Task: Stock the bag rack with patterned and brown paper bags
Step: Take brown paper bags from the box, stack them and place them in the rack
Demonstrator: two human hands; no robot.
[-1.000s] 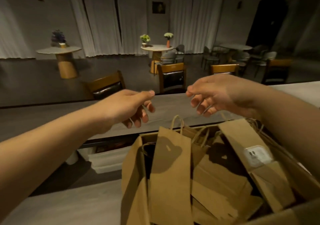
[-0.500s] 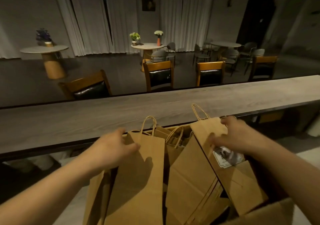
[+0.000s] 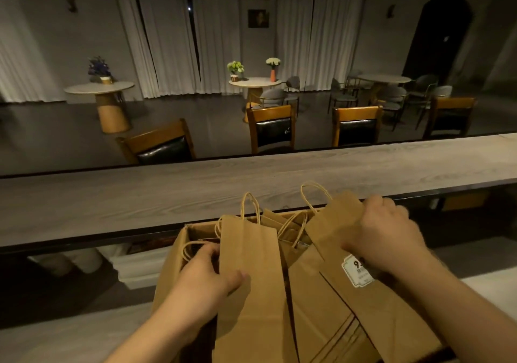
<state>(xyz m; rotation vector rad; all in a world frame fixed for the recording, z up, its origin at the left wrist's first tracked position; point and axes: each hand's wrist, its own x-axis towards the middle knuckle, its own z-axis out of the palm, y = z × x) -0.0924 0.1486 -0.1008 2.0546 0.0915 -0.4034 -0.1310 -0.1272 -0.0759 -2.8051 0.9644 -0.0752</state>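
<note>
Brown paper bags are now gripped inside the cardboard box point(image 3: 179, 239): an upright bag point(image 3: 251, 273) by the left hand point(image 3: 207, 273), a labelled bag point(image 3: 335, 222) by the right hand point(image 3: 383, 234). Both hands, raised a second ago, have descended; lifting out probably follows.

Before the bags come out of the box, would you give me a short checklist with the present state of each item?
1. Left hand grips the plain brown bag: ok.
2. Right hand holds the top of the labelled brown bag: ok.
3. Bag handles free of tangles in the cardboard box: cannot tell.
4. Bag rack in sight: not ok.
5. Patterned bags at hand: not ok, only brown ones show.
</note>
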